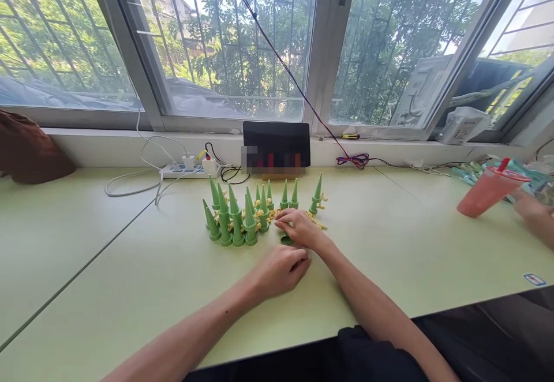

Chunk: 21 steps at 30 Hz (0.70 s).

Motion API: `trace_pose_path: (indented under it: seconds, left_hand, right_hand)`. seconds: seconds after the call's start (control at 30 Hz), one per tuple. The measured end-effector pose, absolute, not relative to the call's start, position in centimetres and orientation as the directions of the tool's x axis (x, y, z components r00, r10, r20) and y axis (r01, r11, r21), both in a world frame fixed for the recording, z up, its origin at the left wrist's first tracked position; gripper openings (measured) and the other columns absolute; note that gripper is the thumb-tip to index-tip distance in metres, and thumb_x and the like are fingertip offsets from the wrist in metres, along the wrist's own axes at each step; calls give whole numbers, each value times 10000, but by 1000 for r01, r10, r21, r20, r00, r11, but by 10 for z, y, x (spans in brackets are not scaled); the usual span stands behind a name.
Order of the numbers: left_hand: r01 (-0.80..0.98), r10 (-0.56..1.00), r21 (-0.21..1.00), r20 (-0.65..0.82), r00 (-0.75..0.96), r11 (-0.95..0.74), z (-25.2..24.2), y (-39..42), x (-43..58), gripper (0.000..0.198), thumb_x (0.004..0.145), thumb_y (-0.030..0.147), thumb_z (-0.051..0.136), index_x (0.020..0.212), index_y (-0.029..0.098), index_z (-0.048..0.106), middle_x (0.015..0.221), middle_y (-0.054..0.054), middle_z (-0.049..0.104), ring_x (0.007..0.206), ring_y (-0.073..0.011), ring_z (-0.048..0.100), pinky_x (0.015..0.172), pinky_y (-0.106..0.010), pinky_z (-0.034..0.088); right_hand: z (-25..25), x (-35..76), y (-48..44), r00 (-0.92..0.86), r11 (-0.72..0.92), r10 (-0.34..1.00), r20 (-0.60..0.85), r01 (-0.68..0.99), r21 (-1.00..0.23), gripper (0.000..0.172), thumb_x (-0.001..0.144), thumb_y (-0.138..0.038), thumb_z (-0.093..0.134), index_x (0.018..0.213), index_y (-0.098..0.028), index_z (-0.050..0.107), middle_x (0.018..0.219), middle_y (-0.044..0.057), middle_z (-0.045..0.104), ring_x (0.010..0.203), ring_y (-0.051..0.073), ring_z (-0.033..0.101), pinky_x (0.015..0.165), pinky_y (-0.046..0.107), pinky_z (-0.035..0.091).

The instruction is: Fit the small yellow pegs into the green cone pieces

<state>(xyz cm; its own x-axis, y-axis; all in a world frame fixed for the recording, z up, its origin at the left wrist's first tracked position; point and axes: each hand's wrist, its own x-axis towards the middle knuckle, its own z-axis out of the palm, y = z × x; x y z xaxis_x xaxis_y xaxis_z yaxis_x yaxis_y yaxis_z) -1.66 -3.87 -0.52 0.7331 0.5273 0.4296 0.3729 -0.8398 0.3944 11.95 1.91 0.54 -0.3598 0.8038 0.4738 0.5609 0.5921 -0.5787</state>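
Note:
My left hand (281, 269) rests near the table's middle with its fingers curled closed. Whatever it may hold is hidden. Just beyond it, my right hand (298, 226) reaches over with thumb and fingers pinched together, close to small yellow valve pieces (318, 220). Anything in that pinch is too small to make out. Between the hands a green hollow piece (285, 239) shows in part under my right hand. Several green plant watering spikes (225, 220) stand points up to the left, many with yellow valves at their sides. Another green spike (317, 194) stands beyond my right hand.
A dark-screened tablet (277, 145) leans by the window ledge. To its left lies a power strip (190, 169) with plugs and cables. At the right are a red drink cup (489, 191), plastic bags (470, 171) and another person's blurred hand (534, 212). A brown bag (30, 148) sits far left.

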Motion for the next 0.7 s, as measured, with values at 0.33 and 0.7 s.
trace_pose_path:
  seconds: [0.33, 0.7]
  left_hand:
    - [463, 638, 440, 488, 596, -769, -3, -35, -17, 389, 960, 273, 444, 583, 176, 449, 526, 32, 414, 501, -91, 308, 518, -282, 249]
    - [520, 720, 503, 544, 430, -690, 1, -31, -19, 380, 968, 333, 438, 624, 175, 473, 550, 28, 434, 506, -92, 329, 532, -262, 266]
  right_hand:
    - [7, 123, 21, -231, 625, 768, 597, 476, -619, 150, 879, -185, 641, 875, -211, 789, 1029, 71, 738, 959, 187, 683, 891, 321, 530]
    - [21, 130, 15, -137, 634, 746, 651, 445, -633, 154, 880, -195, 635, 869, -223, 786, 1018, 62, 730, 961, 192, 671, 879, 319, 527]
